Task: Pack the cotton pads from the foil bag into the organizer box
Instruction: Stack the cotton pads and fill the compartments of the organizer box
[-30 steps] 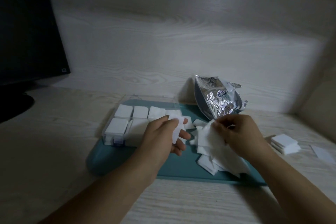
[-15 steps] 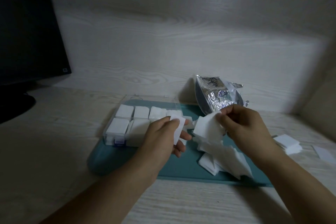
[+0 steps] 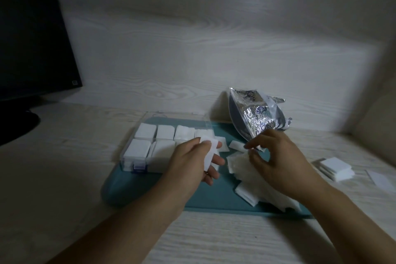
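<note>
pads [image 3: 252, 174]: white squares, loose heap, lower-right of centre
foil bag [image 3: 256, 117]: silver, crumpled, centre-right
organizer box [image 3: 150, 149]: clear, compartments w/ pads, centre-left

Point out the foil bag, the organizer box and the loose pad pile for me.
foil bag [image 3: 258, 121], head view, on its crinkled silver face.
organizer box [image 3: 139, 166], head view, on its front wall by the purple latch.
pad pile [image 3: 239, 164], head view, on the top pad left of the right hand.

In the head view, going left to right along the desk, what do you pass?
Black monitor → clear plastic organizer box filled with white pads → left hand holding a white cotton pad → right hand over the loose pad pile → small stack of white pads on the desk.
</note>
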